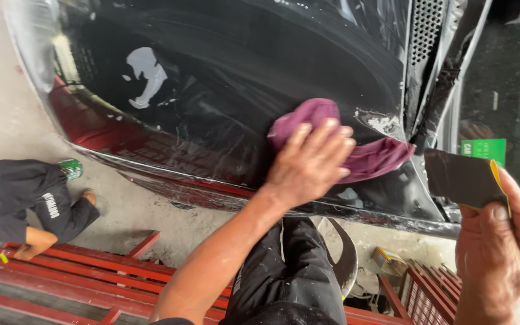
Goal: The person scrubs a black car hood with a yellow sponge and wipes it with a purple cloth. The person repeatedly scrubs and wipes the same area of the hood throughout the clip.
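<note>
Your left hand (311,162) presses flat, fingers (332,141) spread, on a maroon cloth (368,156) against the glossy black car panel (242,78). The cloth bunches under and beyond your fingertips. To the panel's right, your right hand (501,241) pinches a dark sanding sheet (461,177) (yellow-backed). Below the panel, a crouching person (25,198) works beside red metal frames (91,283).

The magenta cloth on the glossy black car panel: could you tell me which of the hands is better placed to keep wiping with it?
Left hand: it presses flat on the magenta cloth; right hand holds a dark pad.
</note>
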